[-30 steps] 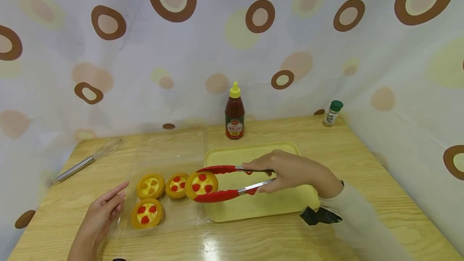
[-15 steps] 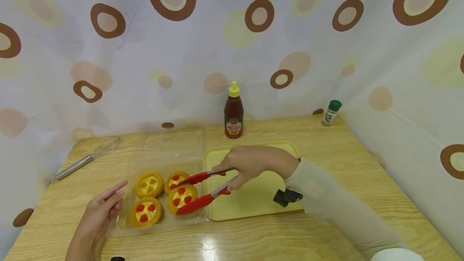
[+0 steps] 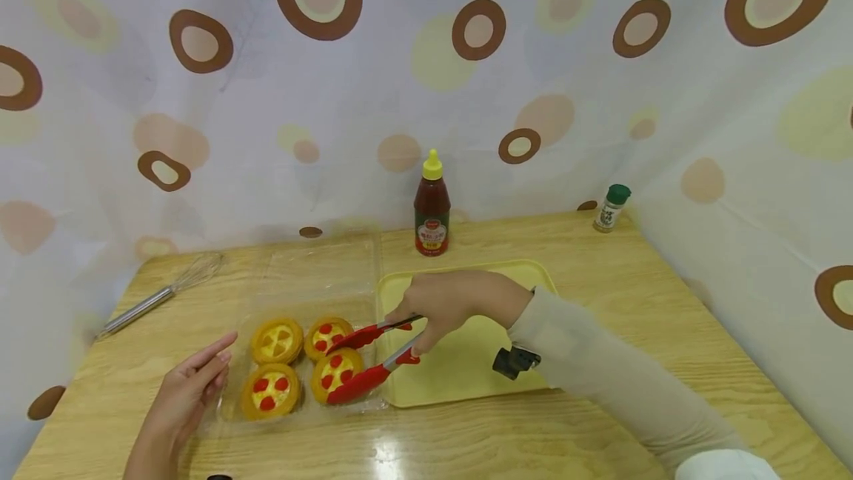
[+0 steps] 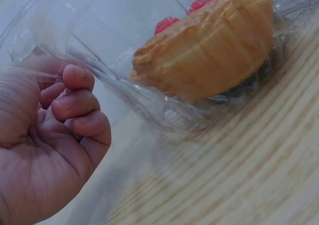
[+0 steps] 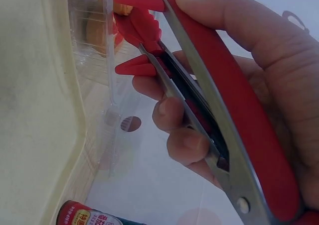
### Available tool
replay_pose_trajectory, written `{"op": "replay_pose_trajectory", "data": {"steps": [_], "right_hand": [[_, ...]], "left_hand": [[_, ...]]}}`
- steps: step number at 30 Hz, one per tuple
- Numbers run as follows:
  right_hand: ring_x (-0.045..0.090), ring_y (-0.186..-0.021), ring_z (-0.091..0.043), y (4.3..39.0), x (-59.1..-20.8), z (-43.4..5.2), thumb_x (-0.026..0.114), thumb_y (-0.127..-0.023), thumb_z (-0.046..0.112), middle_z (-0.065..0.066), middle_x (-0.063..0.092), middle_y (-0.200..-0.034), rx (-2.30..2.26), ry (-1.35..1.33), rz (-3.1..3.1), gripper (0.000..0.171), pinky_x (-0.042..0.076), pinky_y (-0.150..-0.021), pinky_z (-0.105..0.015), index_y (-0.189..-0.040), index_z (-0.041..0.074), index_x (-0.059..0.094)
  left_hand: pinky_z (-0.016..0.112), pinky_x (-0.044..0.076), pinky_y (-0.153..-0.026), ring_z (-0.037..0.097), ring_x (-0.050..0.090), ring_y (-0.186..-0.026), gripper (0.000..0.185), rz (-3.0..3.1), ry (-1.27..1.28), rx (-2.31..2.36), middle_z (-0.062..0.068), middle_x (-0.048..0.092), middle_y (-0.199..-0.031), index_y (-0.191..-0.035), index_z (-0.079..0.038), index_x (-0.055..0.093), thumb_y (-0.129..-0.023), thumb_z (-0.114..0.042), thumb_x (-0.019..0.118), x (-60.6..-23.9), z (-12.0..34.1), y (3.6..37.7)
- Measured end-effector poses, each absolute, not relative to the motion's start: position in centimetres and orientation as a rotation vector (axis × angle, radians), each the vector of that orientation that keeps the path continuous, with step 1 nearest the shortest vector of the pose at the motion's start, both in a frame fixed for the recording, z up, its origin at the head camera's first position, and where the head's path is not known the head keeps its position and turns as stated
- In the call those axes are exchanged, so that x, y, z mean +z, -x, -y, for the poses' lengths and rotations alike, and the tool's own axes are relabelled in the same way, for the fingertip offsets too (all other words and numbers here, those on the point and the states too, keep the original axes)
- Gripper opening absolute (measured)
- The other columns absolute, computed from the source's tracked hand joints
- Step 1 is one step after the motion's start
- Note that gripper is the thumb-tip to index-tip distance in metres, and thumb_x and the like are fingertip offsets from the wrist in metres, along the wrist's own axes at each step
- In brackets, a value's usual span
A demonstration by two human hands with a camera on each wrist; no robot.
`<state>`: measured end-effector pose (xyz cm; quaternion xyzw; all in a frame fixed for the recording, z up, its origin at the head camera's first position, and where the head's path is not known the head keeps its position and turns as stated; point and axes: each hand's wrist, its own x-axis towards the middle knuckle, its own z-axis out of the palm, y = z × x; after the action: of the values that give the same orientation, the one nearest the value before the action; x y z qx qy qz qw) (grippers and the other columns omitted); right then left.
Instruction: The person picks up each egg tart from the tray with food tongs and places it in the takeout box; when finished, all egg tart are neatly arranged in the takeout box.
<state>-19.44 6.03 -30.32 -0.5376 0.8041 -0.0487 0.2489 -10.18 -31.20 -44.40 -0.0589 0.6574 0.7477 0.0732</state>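
Note:
My right hand [image 3: 445,305] grips red-and-silver tongs [image 3: 360,384], whose red tips lie at the front right tart [image 3: 336,372] in the clear plastic box [image 3: 363,406]. That tart has red pieces on a yellow top. In the right wrist view, my curled fingers and thumb hold both arms of the tongs [image 5: 219,85]. My left hand [image 3: 185,391] is at the box's left side; in the left wrist view its thumb and curled fingers pinch the clear rim [image 4: 47,76]. Three other tarts stand in the box, among them one with yellow wedges [image 3: 275,341] at the back left.
A yellow tray [image 3: 466,384] lies against the box's right side, partly under my right arm. Behind it stands a ketchup bottle [image 3: 432,215]. A whisk [image 3: 160,298] lies at the left, and a green-capped shaker [image 3: 611,208] stands at the back right.
My right hand has moved left with the tongs, bringing the tart from the tray's left edge down into the box's front right. My left hand has stayed at the box.

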Motion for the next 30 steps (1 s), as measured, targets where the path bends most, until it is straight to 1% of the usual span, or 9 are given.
{"op": "replay_pose_trajectory", "data": {"steps": [3, 7, 11, 20, 23, 26, 28, 30], "right_hand": [[0.020, -0.044, -0.004, 19.2, -30.5, -5.7, 0.064, -0.082, 0.028, 0.008, 0.030, -0.056, -0.087, 1.483, -2.189, 0.052, 0.023, -0.045, -0.016, -0.129, 0.010, 0.051], [0.018, -0.046, -0.005, 19.0, -30.6, -5.3, 0.063, -0.082, 0.027, 0.008, 0.026, -0.055, -0.052, 1.485, -2.200, 0.052, 0.021, -0.046, -0.017, -0.129, 0.011, 0.050], [0.019, -0.045, -0.005, 19.0, -30.7, -5.2, 0.064, -0.081, 0.026, 0.008, 0.024, -0.054, -0.042, 1.459, -2.214, 0.053, 0.022, -0.045, -0.017, -0.130, 0.011, 0.050], [0.020, -0.047, -0.005, 19.3, -30.7, -4.9, 0.065, -0.080, 0.026, 0.008, 0.028, -0.056, -0.034, 1.469, -2.223, 0.053, 0.023, -0.046, -0.018, -0.129, 0.011, 0.051], [0.021, -0.045, -0.005, 19.3, -30.6, -5.0, 0.066, -0.079, 0.025, 0.008, 0.036, -0.056, -0.043, 1.435, -2.216, 0.055, 0.024, -0.046, -0.018, -0.130, 0.011, 0.050], [0.025, -0.044, -0.004, 19.4, -30.5, -4.9, 0.066, -0.078, 0.025, 0.008, 0.053, -0.068, -0.037, 1.398, -2.222, 0.056, 0.028, -0.046, -0.018, -0.130, 0.011, 0.050], [0.029, -0.045, -0.004, 19.5, -30.5, -4.9, 0.067, -0.078, 0.026, 0.006, 0.062, -0.082, -0.020, 1.380, -2.231, 0.056, 0.031, -0.047, -0.017, -0.129, 0.012, 0.051], [0.033, -0.047, -0.004, 19.6, -30.5, -4.8, 0.067, -0.078, 0.026, 0.003, 0.064, -0.098, -0.007, 1.367, -2.238, 0.055, 0.034, -0.049, -0.017, -0.129, 0.012, 0.051]], "left_hand": [[0.017, 0.041, -0.055, 0.002, 0.044, -0.059, 0.032, -1.983, 0.179, 2.227, -0.008, 0.049, -0.068, -0.124, -0.025, 0.056, -0.093, -0.018, 0.051, -44.5, 31.2, 9.9], [0.017, 0.040, -0.053, 0.002, 0.043, -0.059, 0.031, -1.970, 0.167, 2.248, -0.008, 0.048, -0.069, -0.122, -0.025, 0.057, -0.093, -0.018, 0.051, -44.5, 31.2, 9.9], [0.017, 0.040, -0.053, 0.002, 0.044, -0.059, 0.029, -1.932, 0.156, 2.279, -0.008, 0.049, -0.068, -0.118, -0.027, 0.060, -0.093, -0.017, 0.051, -44.4, 31.1, 10.0], [0.017, 0.040, -0.053, 0.002, 0.044, -0.059, 0.028, -1.940, 0.152, 2.285, -0.008, 0.049, -0.067, -0.117, -0.026, 0.061, -0.093, -0.016, 0.051, -44.4, 31.2, 10.0], [0.017, 0.040, -0.053, 0.002, 0.045, -0.058, 0.027, -1.943, 0.148, 2.285, -0.008, 0.049, -0.067, -0.115, -0.026, 0.061, -0.093, -0.016, 0.051, -44.4, 31.2, 10.1], [0.016, 0.040, -0.052, 0.002, 0.044, -0.058, 0.027, -1.943, 0.144, 2.285, -0.007, 0.050, -0.066, -0.116, -0.027, 0.061, -0.093, -0.016, 0.051, -44.5, 31.1, 10.2], [0.016, 0.040, -0.052, 0.002, 0.044, -0.057, 0.027, -1.940, 0.139, 2.291, -0.007, 0.050, -0.065, -0.115, -0.027, 0.061, -0.093, -0.016, 0.051, -44.5, 31.1, 10.3], [0.016, 0.040, -0.052, 0.002, 0.044, -0.057, 0.027, -1.929, 0.137, 2.303, -0.007, 0.051, -0.064, -0.114, -0.028, 0.062, -0.093, -0.015, 0.051, -44.5, 31.1, 10.3]]}}
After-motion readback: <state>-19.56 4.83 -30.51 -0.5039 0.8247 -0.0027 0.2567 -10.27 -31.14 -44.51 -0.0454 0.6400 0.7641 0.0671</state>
